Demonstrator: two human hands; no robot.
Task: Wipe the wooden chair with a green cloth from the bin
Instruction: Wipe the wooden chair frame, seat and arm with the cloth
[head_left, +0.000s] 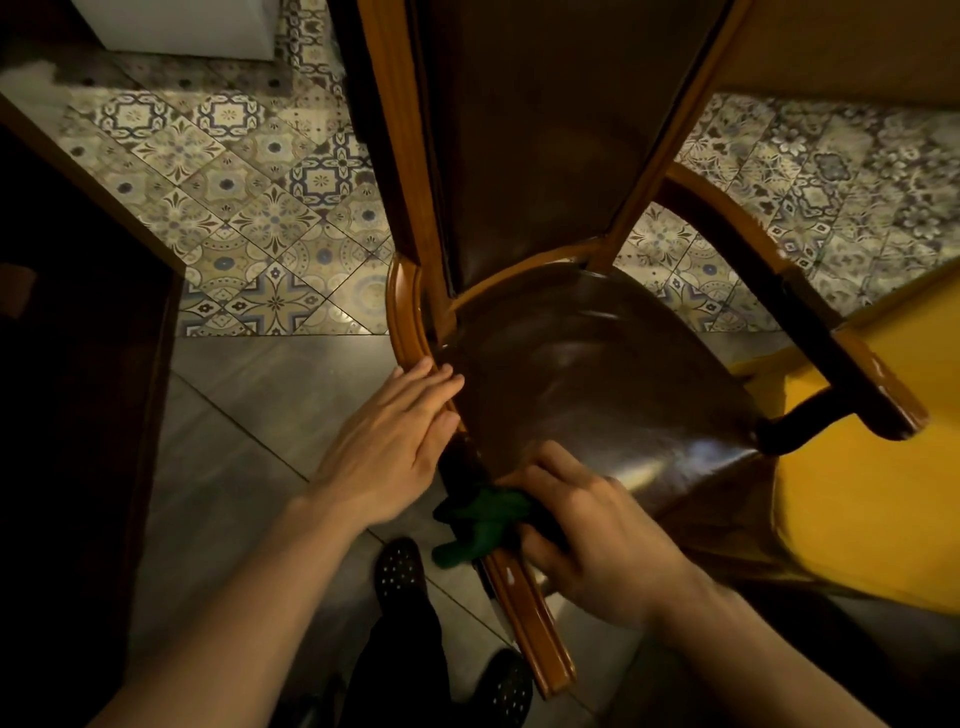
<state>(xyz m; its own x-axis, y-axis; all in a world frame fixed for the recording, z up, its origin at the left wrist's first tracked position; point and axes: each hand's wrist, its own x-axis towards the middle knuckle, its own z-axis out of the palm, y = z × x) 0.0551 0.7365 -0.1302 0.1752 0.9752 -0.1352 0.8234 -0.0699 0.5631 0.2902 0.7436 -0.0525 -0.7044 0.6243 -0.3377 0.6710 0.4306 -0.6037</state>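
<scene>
**A:** ok so where's the green cloth (480, 525) at? All I can make out is a dark bunched lump.

**B:** that's it, crumpled up at the near left edge of the wooden chair (597, 374), right on the armrest rail where it meets the seat. The right hand (592, 535) is curled around it, fingers closed over the top, pressing it against the wood. Part of the cloth pokes out to the left of the hand and hangs a bit over the rail.

**A:** and the other hand?

**B:** left hand (392, 441) is flat and open, fingers together, holding nothing, laid on the same armrest just further up, fingertips touching the edge of the seat. The two hands are close, with the cloth between them.

**A:** the chair looks fancy

**B:** glossy orange-brown frame, dark brown padded seat and backrest, curved arms on both sides. You're looking almost straight down on it, so the back rises toward the top of the view.

**A:** surroundings?

**B:** plain grey floor (249, 415) near the person, patterned tiles (270, 208) further out. Something yellow (857, 467) sits just right of the chair, under its right arm, can't tell what. Dotted dark shoes (400, 569) are at the bottom. Pretty dim overall.
</scene>
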